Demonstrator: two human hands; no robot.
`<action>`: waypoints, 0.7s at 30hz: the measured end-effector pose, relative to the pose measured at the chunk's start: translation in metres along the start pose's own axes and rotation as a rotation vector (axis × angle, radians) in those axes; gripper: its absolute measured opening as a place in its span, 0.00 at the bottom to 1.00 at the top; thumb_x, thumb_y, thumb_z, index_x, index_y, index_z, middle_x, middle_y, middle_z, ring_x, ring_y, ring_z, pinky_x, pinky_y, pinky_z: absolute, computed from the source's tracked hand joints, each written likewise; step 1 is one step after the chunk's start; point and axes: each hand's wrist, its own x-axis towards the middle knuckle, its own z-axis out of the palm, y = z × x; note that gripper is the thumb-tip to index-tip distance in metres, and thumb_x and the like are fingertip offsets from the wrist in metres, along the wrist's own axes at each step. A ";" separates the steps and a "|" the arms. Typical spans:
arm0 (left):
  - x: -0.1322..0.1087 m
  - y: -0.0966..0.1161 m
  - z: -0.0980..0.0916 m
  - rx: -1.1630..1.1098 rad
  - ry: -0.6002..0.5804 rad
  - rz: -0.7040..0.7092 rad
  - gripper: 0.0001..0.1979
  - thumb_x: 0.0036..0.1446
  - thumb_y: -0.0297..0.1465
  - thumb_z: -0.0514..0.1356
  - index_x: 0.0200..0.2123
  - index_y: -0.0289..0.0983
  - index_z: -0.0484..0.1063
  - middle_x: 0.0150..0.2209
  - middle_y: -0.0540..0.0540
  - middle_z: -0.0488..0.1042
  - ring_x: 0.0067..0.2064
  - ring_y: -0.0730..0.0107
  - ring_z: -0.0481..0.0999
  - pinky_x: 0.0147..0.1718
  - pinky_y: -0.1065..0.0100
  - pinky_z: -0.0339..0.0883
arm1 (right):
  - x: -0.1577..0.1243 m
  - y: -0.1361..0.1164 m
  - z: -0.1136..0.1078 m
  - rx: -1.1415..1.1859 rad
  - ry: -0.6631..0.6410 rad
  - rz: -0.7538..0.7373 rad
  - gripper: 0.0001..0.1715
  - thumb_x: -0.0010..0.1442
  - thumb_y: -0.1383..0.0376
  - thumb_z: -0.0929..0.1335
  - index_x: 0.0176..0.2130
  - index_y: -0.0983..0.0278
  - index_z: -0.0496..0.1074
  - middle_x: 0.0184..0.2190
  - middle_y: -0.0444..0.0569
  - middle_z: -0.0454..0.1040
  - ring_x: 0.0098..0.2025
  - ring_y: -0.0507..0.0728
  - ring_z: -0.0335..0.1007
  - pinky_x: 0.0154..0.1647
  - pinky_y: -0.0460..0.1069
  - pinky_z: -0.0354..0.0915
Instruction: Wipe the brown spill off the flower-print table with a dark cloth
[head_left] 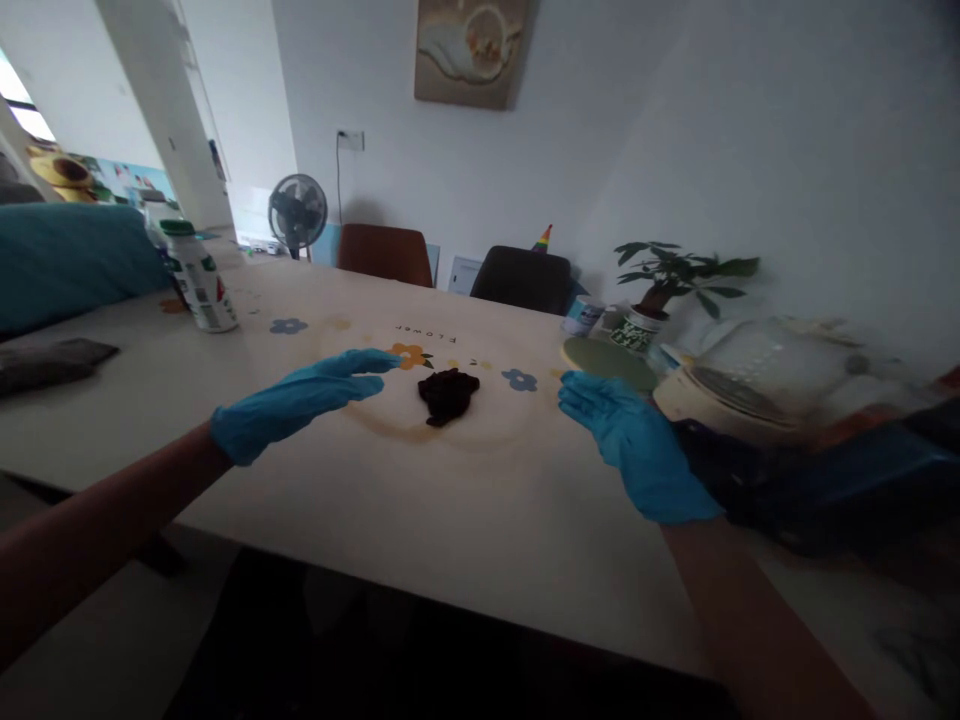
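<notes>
A crumpled, dark brown or black clump, perhaps cloth (448, 395), lies on the pale table (420, 520) between my hands; its exact kind I cannot tell. Left of it, my left hand (307, 395) in a blue glove is held out with the fingers stretched and the thumb apart, holding nothing. My right hand (630, 440), gloved in the same blue, is to the right of the clump. Its fingers are stretched out and its palm looks bare of any object. Neither hand touches the clump.
White bottles with a green cap (202, 280) stand at the back left, near a grey cloth (56, 365). At the right are a green round mat (609, 362), a potted plant (652, 300), a can (583, 316) and a dark blue bag (847, 480). Chairs (521, 280) line the far side.
</notes>
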 end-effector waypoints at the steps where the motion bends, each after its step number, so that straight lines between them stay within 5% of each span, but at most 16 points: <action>1: 0.012 0.002 0.015 0.118 -0.008 0.012 0.27 0.66 0.07 0.57 0.54 0.31 0.90 0.65 0.39 0.90 0.77 0.62 0.80 0.58 0.76 0.78 | -0.004 -0.001 -0.002 0.016 0.009 0.008 0.18 0.75 0.46 0.75 0.48 0.55 0.89 0.64 0.59 0.90 0.70 0.72 0.87 0.82 0.70 0.75; 4: 0.049 -0.005 0.041 0.411 -0.143 0.083 0.22 0.58 0.08 0.65 0.50 0.29 0.90 0.60 0.39 0.92 0.70 0.62 0.86 0.57 0.79 0.76 | -0.010 -0.004 -0.010 0.067 0.062 0.011 0.20 0.80 0.45 0.72 0.49 0.53 0.89 0.66 0.56 0.90 0.73 0.70 0.85 0.84 0.69 0.73; 8: 0.093 -0.026 0.050 0.575 -0.360 0.296 0.24 0.61 0.15 0.64 0.58 0.27 0.88 0.61 0.46 0.92 0.63 0.67 0.88 0.58 0.77 0.76 | -0.013 0.001 -0.022 0.085 0.058 0.048 0.23 0.80 0.41 0.73 0.51 0.53 0.91 0.70 0.56 0.87 0.77 0.71 0.82 0.86 0.68 0.71; 12: 0.129 -0.034 0.057 0.721 -0.405 0.186 0.23 0.54 0.12 0.70 0.52 0.29 0.91 0.66 0.38 0.90 0.66 0.67 0.88 0.58 0.78 0.76 | -0.019 0.008 -0.027 0.070 0.017 0.104 0.25 0.76 0.36 0.76 0.53 0.50 0.92 0.72 0.53 0.86 0.80 0.72 0.77 0.86 0.67 0.69; 16: 0.149 -0.041 0.066 0.895 -0.389 0.182 0.25 0.57 0.15 0.69 0.58 0.31 0.90 0.72 0.40 0.86 0.75 0.63 0.82 0.71 0.69 0.70 | -0.030 0.007 -0.020 0.013 0.027 0.087 0.30 0.75 0.31 0.76 0.53 0.50 0.93 0.70 0.54 0.88 0.78 0.75 0.80 0.86 0.70 0.69; 21: 0.167 -0.058 0.089 0.888 -0.372 0.205 0.19 0.61 0.21 0.69 0.54 0.32 0.91 0.71 0.41 0.86 0.74 0.68 0.82 0.74 0.70 0.65 | -0.043 -0.005 -0.004 -0.050 0.003 0.036 0.21 0.79 0.38 0.78 0.50 0.47 0.94 0.65 0.52 0.90 0.73 0.73 0.85 0.85 0.70 0.71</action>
